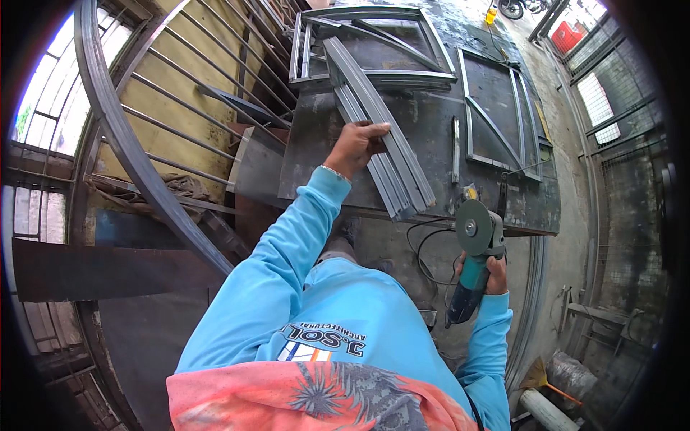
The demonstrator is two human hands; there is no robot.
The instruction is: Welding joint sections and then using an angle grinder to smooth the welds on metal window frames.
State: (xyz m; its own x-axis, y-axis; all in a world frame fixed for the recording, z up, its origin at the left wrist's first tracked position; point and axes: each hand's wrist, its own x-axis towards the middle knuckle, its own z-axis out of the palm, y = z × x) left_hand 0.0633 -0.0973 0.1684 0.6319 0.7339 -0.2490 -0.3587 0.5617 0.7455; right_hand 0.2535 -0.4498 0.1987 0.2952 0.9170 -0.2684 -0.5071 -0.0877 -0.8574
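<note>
My left hand [353,149] is closed on the edge of a long grey metal channel [366,97], its thumb lying across the top face. That channel rests at a slant over a second, ribbed metal channel [381,176], and the near ends of both reach the table's front edge. My right hand [496,276] is wrapped around the body of a teal and black angle grinder [473,276]. The grinder's round cutting disc [472,228] points away from me, just off the front edge, to the right of the channels. Whether the disc is spinning I cannot tell.
Welded metal frames [374,74] lie on the dark worktable [309,151], with another frame [468,129] at right. A short metal bar [456,151] lies between. A black cable [420,258] loops below the edge. Barred grilles [187,93] and a curved rail [118,136] stand left.
</note>
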